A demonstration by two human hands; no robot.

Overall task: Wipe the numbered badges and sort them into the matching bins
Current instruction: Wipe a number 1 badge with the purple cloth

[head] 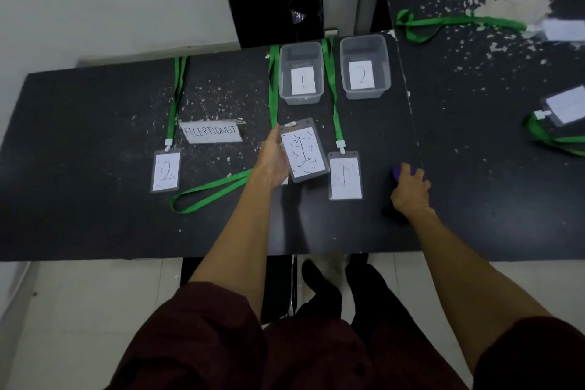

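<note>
Step, by judgement: wiping about to start; left hand (274, 158) grips scribbled grey-framed plastic badge marked 1 (304, 152) over black table (95, 168); right hand (410, 191) clutches purple cloth (399, 172) lying on table; next: cloth across badge face, then clear plastic bin labelled 1 (301, 98)

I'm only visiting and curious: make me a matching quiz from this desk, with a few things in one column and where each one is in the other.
Things
1. scribbled badge 1
2. badge 2
3. purple cloth
4. bin 2

Places
a. under the right hand
b. at the far edge, right of bin 1
c. held by the left hand
d. lying flat near the RECEPTIONIST sign

Pairs: 1-c, 2-d, 3-a, 4-b
</note>
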